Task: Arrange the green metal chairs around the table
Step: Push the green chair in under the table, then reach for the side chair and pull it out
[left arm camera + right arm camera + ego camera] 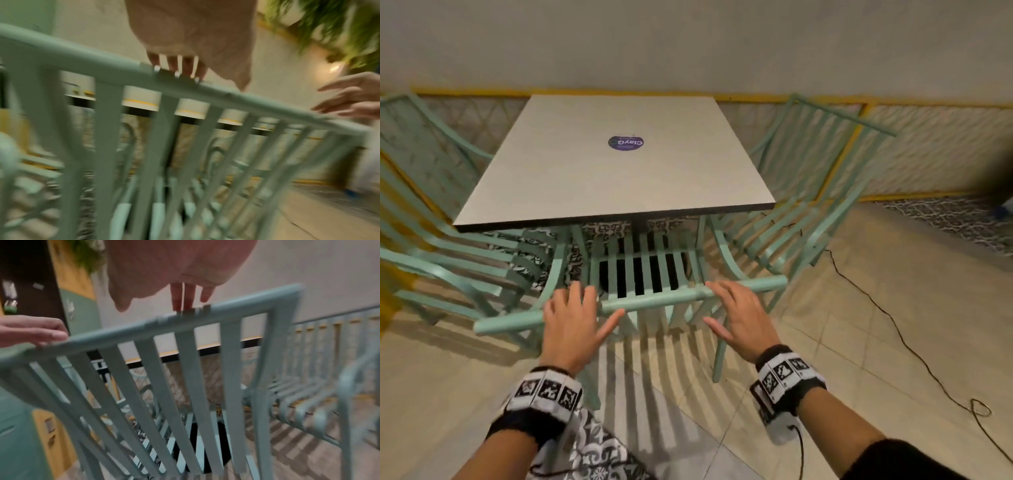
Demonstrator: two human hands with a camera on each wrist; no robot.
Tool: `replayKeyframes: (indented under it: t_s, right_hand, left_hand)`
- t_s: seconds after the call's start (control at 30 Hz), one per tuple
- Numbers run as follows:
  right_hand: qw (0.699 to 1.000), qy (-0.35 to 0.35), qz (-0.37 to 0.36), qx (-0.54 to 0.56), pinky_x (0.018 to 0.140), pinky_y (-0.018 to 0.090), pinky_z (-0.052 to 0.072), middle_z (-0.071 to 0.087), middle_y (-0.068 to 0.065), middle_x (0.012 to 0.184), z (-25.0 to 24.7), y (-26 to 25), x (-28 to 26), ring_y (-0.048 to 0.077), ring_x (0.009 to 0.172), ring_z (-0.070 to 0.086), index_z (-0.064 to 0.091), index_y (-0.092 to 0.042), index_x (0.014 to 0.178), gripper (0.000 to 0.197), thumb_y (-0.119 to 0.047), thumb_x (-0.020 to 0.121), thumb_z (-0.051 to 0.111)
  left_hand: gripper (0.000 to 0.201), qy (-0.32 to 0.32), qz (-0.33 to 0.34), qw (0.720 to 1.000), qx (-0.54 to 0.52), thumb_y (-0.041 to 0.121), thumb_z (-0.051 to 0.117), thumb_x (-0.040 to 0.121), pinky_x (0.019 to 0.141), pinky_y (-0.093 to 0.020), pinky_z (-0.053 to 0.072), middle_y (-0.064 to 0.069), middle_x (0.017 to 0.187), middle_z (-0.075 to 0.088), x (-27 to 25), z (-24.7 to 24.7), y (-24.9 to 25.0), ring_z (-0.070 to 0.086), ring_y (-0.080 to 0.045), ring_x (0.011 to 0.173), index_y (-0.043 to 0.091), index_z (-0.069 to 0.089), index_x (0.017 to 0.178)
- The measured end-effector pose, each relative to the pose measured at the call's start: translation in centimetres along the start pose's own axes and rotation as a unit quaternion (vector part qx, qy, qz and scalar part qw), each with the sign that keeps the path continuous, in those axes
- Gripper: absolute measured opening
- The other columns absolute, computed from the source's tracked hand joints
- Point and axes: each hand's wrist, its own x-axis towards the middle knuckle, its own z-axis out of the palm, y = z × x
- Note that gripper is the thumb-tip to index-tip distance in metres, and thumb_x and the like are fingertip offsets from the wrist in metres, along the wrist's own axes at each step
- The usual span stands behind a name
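1. The near green chair (643,274) stands right under both hands, its seat slats pushed beneath the front edge of the table (616,164) and its top rail (654,299) running crosswise just in front of the person.
2. The left hand (571,323) lies over the left part of that rail, fingers spread and fairly straight, thumb angled out toward the middle. From the left wrist view the fingertips (176,68) touch the rail's upper edge without wrapping it.
3. The right hand (739,317) sits at the rail's right part, also flat and splayed; the right wrist view shows its fingertips (183,303) touching the rail from above, not curled round it.
4. Beyond the left hand, a second green chair (448,246) stands at the table's left side, with a third chair (424,137) farther back along that side.
5. Beyond the right hand, another chair (808,192) stands at the table's right side, its slatted back leaning away from the table.
6. A round purple sticker (626,142) sits near the middle of the tabletop, ahead of both hands.
7. A thin dark cable (893,329) trails across the tiled floor to the right of the right hand.
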Motion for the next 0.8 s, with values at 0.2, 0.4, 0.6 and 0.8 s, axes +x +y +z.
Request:
replayKeyframes:
  t_s: [0.2, 0.4, 0.6, 0.8]
  right_hand:
    - [0.988, -0.059, 0.144, 0.012, 0.101, 0.036, 0.040, 0.050, 0.001, 0.127, -6.9, 12.3, -8.1, 0.017, 0.118, 0.045, 0.048, -0.025, 0.123, 0.051, -0.056, 0.088, 0.031]
    - [0.984, -0.083, 0.139, -0.070, 0.100, 0.037, 0.034, 0.046, 0.002, 0.134, -15.9, 30.3, -5.6, 0.020, 0.123, 0.039, 0.050, -0.025, 0.122, 0.032, -0.032, 0.091, 0.050]
    - [0.972, -0.156, 0.072, -0.160, 0.099, 0.039, 0.030, 0.042, 0.008, 0.137, -23.6, 43.9, 2.4, 0.025, 0.125, 0.035, 0.039, -0.019, 0.133, 0.046, -0.034, 0.090, 0.051]
    - [0.942, -0.254, 0.009, -0.220, 0.104, 0.040, 0.030, 0.039, 0.008, 0.141, -23.6, 56.4, 13.4, 0.025, 0.128, 0.035, 0.032, -0.021, 0.137, 0.059, -0.046, 0.087, 0.052]
  left_hand:
    - [0.050, -0.148, 0.100, 0.970, -0.165, 0.056, 0.017, 0.081, 0.091, -0.037, 0.042, 0.004, 0.105, 0.056, -0.2, 0.3, 20.2, 0.048, -0.016, 0.098, 0.023, 0.047, 0.104]
    - [0.059, -0.182, 0.090, 0.947, -0.250, 0.054, 0.016, 0.071, 0.086, -0.039, 0.035, -0.006, 0.108, 0.059, 8.1, 5.1, 40.6, 0.048, -0.026, 0.105, 0.016, 0.045, 0.105]
    - [0.036, -0.160, -0.028, 0.927, -0.339, 0.035, 0.044, 0.089, 0.094, -0.042, 0.035, -0.012, 0.119, 0.054, 17.6, 8.3, 54.8, 0.045, -0.028, 0.114, 0.008, 0.043, 0.114]
    - [0.047, -0.152, -0.084, 0.906, -0.387, 0.049, 0.040, 0.088, 0.092, -0.040, 0.039, -0.011, 0.117, 0.052, 27.3, 14.3, 61.1, 0.045, -0.028, 0.110, 0.009, 0.043, 0.113]
